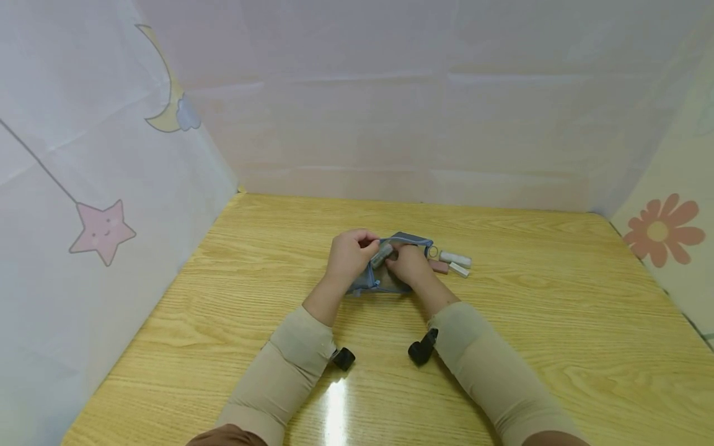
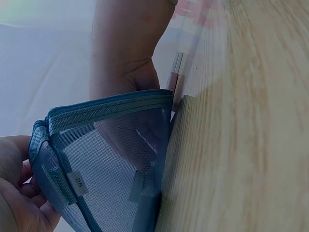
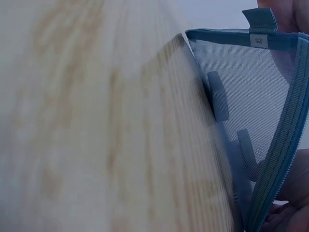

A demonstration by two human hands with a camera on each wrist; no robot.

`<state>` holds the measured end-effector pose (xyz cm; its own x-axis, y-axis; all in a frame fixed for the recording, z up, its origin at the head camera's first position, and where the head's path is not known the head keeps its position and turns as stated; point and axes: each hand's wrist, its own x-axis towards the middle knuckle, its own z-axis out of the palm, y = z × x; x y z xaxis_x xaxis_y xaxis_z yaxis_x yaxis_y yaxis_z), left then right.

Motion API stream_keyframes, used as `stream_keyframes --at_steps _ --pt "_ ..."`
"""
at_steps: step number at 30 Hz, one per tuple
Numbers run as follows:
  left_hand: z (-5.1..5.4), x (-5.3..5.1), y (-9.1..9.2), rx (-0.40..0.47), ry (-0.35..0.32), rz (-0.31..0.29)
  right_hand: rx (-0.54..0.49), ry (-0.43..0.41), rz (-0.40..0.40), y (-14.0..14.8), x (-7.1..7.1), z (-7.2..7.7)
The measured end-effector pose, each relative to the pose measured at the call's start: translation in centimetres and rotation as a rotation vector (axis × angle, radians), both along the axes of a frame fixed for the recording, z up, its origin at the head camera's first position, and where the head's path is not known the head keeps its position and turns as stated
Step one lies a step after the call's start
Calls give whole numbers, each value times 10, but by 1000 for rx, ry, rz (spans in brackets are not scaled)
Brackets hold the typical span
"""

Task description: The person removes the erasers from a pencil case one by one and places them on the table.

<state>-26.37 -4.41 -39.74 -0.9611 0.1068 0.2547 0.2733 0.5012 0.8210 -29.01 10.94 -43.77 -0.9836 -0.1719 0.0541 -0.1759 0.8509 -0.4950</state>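
Observation:
A blue mesh zip pouch (image 1: pixel 362 282) stands on the table with its top parted. My left hand (image 1: pixel 347 253) pinches the pouch's edge on the left, near a small fabric tab in the left wrist view. My right hand (image 1: pixel 411 265) reaches into the pouch, and its fingers show through the mesh (image 2: pixel 87 154). At its fingertips is a small greyish tube (image 1: pixel 382 255), which thumb and fingers seem to pinch. Through the mesh in the right wrist view, a slim piece (image 3: pixel 247 150) lies by the right fingers, and a second small block (image 3: pixel 218 96) sits deeper inside.
Right of the pouch lie a whitish tube (image 1: pixel 455 259), a reddish-pink small block (image 1: pixel 439 266) and a small white block (image 1: pixel 460 270). A wood-grain table (image 1: pixel 223 297) bears everything. Printed cloth (image 1: pixel 357 136) hangs along the back and sides.

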Motion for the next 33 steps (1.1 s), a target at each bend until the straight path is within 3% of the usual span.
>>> stream_keyframes --at_steps 14,24,33 --pt "1 1 -1 -5 -3 -1 -69 -56 -30 3 2 -3" --pt "0 0 -1 3 -23 2 -57 -38 58 1 3 -2" --pt "5 4 -2 26 -29 -10 -31 -39 63 3 5 -1"
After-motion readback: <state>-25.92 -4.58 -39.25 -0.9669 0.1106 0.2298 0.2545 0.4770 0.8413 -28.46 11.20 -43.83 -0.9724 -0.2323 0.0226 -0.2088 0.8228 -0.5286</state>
